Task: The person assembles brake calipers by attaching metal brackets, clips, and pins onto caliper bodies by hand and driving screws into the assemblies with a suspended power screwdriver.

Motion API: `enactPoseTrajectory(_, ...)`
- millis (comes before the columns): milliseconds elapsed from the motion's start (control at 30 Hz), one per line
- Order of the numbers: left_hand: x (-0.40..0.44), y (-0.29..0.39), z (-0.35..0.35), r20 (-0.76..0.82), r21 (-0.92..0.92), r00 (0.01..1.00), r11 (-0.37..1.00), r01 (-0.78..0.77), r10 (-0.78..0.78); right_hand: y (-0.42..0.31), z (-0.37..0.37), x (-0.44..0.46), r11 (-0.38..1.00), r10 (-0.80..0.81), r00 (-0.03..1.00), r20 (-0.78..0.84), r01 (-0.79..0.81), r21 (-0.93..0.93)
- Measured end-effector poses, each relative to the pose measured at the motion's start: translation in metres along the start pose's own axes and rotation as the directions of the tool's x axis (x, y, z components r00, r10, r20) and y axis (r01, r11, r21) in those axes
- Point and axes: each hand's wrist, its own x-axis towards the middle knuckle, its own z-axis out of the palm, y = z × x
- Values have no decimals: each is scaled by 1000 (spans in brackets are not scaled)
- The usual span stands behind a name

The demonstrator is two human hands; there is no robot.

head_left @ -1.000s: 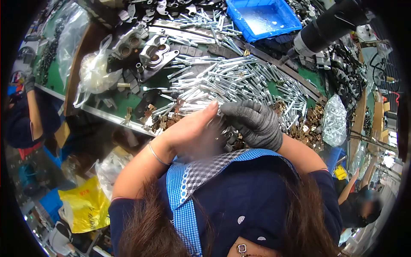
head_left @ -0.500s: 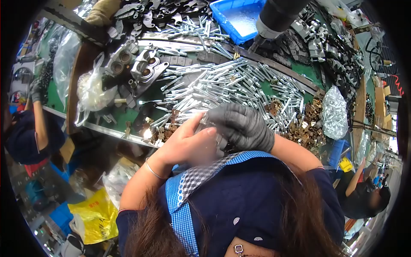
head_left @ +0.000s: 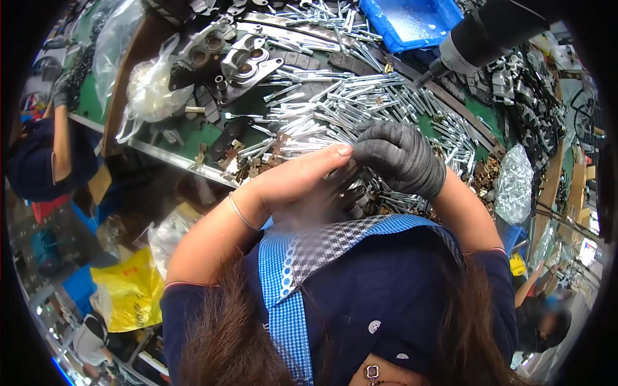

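My bare left hand [head_left: 299,177], with a bracelet at the wrist, curls over a grey metal part [head_left: 353,195] close to my apron. Its thumb lies along the top, and the lower fingers are hidden or blurred. My right hand [head_left: 400,159] wears a dark grey glove. Its fingers are bent and closed at the upper side of the same part, against the left thumb tip; what they pinch is hidden. The part's full shape is covered by both hands. Just beyond them lies a heap of silver pins [head_left: 360,103], with small brown metal clips [head_left: 251,157] at its near edge.
Two twin-bore brake calipers [head_left: 248,64] sit at the back left beside a clear plastic bag [head_left: 151,90]. A blue bin [head_left: 415,22] and a dark power tool [head_left: 476,42] are at the back. On the right lies a bag of pins [head_left: 515,183]. Other people work at both sides.
The view has shifted, so the bench sits further right and higher. My left hand has turned more over the metal part, and my gloved fingers have curled more tightly beside its thumb.
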Motion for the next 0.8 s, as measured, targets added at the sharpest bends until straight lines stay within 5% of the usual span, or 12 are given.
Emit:
enactPoseTrajectory(33,0,0,-1,9,-27,1000,1000,-5,6,3,2,-8,987,120,992,45,-124,102)
enactPoseTrajectory(133,0,1,-1,46,1,999,1000,-11,11,13,12,-14,998,-64,993,-96,64,-7)
enactPoseTrajectory(233,1,2,2,28,-7,999,1000,-17,17,7,10,-13,999,14,1000,2,-15,44)
enactPoseTrajectory(333,-3,-1,7,-87,273,991,960,-71,98,1,7,-12,998,38,998,59,-40,41)
enactPoseTrajectory(400,1,-10,4,-100,301,982,946,-121,157,-8,4,-12,931,288,949,125,-308,196)
enactPoseTrajectory(467,-2,-9,7,-70,126,997,992,-24,33,-17,-5,-1,961,254,953,163,-268,67)
enactPoseTrajectory(533,-8,-4,15,-131,-159,987,981,-111,91,-17,-7,-4,965,203,976,80,-213,150)
enactPoseTrajectory(667,-17,-7,5,-173,-13,945,958,-285,278,-34,-16,-18,891,410,899,-155,-357,281)
enactPoseTrajectory(733,-16,-15,-5,-157,50,936,949,-312,316,-38,-19,-22,818,510,859,44,-500,285)
enactPoseTrajectory(800,-13,-20,-7,-189,108,901,920,-376,390,-36,-6,-24,863,468,881,-67,-439,250)
